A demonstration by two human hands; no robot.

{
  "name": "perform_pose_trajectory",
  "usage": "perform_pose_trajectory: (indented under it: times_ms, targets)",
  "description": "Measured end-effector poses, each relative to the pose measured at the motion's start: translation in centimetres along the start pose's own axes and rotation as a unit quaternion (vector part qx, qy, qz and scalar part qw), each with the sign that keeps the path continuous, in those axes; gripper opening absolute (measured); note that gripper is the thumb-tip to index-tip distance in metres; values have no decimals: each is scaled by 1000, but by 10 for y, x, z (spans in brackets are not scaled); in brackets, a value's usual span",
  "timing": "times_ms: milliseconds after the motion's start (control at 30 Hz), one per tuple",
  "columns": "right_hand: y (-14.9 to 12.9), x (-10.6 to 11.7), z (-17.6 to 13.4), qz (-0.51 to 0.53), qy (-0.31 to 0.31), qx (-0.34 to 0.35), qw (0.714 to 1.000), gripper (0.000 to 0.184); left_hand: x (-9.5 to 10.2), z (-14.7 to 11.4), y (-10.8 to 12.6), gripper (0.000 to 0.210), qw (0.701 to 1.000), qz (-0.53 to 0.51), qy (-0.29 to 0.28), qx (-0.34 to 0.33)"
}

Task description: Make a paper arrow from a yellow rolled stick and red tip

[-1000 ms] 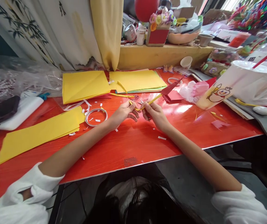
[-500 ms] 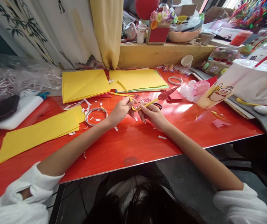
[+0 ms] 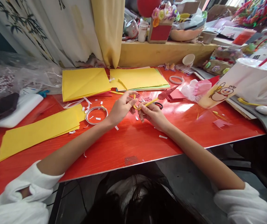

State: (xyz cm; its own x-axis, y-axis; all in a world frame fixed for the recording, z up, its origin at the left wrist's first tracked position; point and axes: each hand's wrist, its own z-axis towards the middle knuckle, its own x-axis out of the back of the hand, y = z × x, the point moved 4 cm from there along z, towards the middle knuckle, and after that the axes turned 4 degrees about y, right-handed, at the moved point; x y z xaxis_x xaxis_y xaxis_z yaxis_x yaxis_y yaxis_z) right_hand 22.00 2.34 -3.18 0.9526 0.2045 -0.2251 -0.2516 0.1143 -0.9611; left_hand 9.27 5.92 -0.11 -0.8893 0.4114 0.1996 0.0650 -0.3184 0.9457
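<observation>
Above the middle of the table, both hands work at a thin yellow paper strip (image 3: 151, 102), which looks rolled and has a dark red pointed piece (image 3: 167, 93) at its far right end. My right hand (image 3: 155, 115) pinches the strip between thumb and fingers, with the red end sticking out up and to the right. My left hand (image 3: 123, 108) is closed at the strip's bent left end, its index finger raised and arched over it. Black-handled scissors (image 3: 159, 105) lie just behind my right hand, partly hidden by it.
Yellow paper stacks (image 3: 84, 84) lie at the back, and long yellow sheets (image 3: 40, 129) at the left. A tape roll (image 3: 96, 115) sits beside my left forearm, another tape ring (image 3: 176, 80) farther back. A tilted drink cup (image 3: 224, 85) stands right. White scraps dot the red table (image 3: 133, 143).
My left index finger has lifted and stretched out over the strip's bent end, and the loop there looks smaller. My right hand stays in nearly the same place, still pinching the strip.
</observation>
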Motion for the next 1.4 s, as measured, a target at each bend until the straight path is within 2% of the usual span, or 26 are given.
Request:
perform_pose_trajectory:
  times_ms: [67, 167, 300, 400, 567, 667, 800, 900, 1033, 1233, 1400]
  targets:
    - [-1, 3, 1, 19, 42, 2, 999, 24, 2, 1, 2, 27, 999, -19, 34, -11]
    - [-3, 6, 1, 12, 92, 14, 996, 22, 2, -1, 8, 28, 998, 27, 36, -41]
    - [-9, 5, -3, -95, 119, 50, 987, 24, 1, -6, 10, 35, 991, 120, 32, -58]
    - [-9, 4, -4, -146, 117, 48, 981, 28, -1, -9, 8, 34, 979, 186, 27, -79]
    - [-2, 1, -4, -120, 59, 53, 990, 29, -6, -14, 9, 29, 951, 272, 26, -144]
    - [-2, 1, -3, -96, 59, 43, 993, 28, -5, -11, 6, 29, 968, 229, 8, -102]
    - [-4, 5, -1, -57, 93, 18, 994, 26, -4, -7, 3, 36, 990, 133, -22, -41]
    - [-5, 6, 0, -36, 93, 7, 995, 28, -2, -6, 7, 37, 994, 101, 0, -44]
    - [-2, 6, 1, -9, 66, 2, 998, 28, -4, -8, 10, 16, 992, 108, 14, -71]
    - [-1, 3, 2, -20, 57, 21, 998, 30, -4, -6, 7, 14, 986, 133, -12, -95]
    - [-1, 1, 0, -41, 46, 27, 998, 31, -2, -3, 4, 8, 988, 122, -64, -75]
